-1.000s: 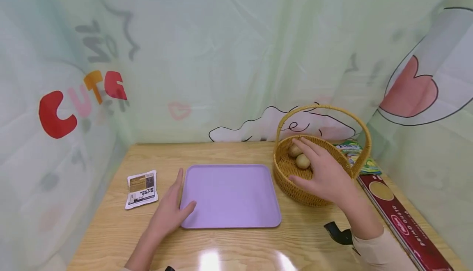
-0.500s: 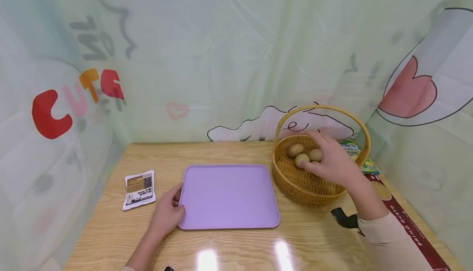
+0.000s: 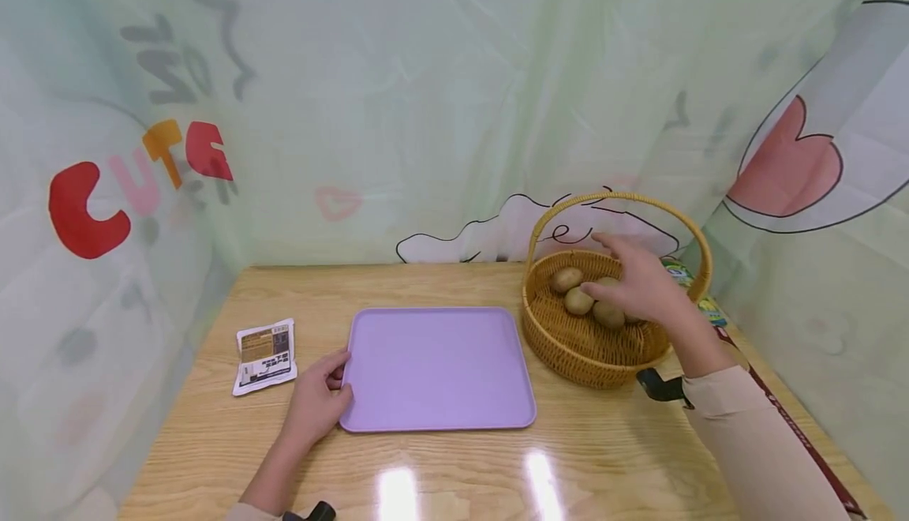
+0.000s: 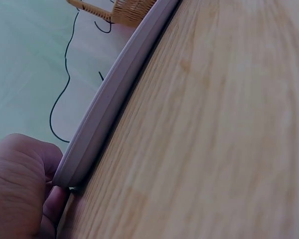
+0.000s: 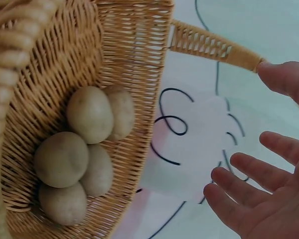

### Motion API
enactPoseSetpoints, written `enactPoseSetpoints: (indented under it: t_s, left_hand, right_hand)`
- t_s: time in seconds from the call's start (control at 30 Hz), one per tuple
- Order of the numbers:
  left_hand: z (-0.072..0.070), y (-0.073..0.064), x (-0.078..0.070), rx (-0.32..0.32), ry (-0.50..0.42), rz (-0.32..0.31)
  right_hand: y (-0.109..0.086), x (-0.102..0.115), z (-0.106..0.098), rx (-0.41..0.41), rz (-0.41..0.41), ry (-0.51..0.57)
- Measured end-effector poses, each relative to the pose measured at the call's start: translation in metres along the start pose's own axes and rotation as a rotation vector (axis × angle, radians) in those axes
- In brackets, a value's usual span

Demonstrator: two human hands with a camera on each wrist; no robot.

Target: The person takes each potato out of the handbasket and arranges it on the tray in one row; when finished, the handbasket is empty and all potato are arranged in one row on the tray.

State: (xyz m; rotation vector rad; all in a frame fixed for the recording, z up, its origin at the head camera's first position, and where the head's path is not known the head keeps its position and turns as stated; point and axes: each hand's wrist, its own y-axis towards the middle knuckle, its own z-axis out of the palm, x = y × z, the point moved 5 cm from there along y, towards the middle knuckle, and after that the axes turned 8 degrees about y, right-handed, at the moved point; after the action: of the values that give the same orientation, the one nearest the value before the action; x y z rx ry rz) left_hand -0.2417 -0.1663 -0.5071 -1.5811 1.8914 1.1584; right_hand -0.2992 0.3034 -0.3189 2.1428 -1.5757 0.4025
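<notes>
Five potatoes [image 5: 62,159] lie grouped together in the basket [image 3: 568,365], which stands upright on the table [image 3: 454,466], just right of the tray [image 3: 436,371]. Right hand [image 3: 642,284]: fingers spread wide apart, holding nothing, positioned over the basket's right part. In the right wrist view the thumb overlaps the handle [image 3: 618,196]; contact cannot be determined. Left hand [image 3: 316,395]: thumb and curled fingers pinch the tray's left edge, with fingers partly hidden below the rim. Tray is lilac, rectangular, with its inside bare; whether the gripped edge is raised off the table cannot be confirmed. One packet [image 3: 264,357] lies flat to the left, near the left hand and apart from it. A red box [image 3: 788,418] lies at far right, largely covered by the right sleeve [image 3: 753,442]. Behind the table hangs a printed curtain [image 3: 398,110].
</notes>
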Motion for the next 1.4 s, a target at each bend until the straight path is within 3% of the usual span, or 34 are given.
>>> enactPoseSetpoints:
  t_s: [0.4,0.6,1.4]
  left_hand:
    - [-0.001,0.001,-0.003,-0.006,0.003,0.024]
    - [-0.003,0.002,-0.004,-0.011,0.011,0.036]
    - [0.002,0.003,0.003,-0.010,-0.006,0.044]
  right_hand:
    - [0.028,-0.037,0.018,0.106,0.068,-0.024]
    - [0.040,-0.050,0.030,0.133,0.097,0.021]
    - [0.056,-0.065,0.062,0.359,0.152,-0.047]
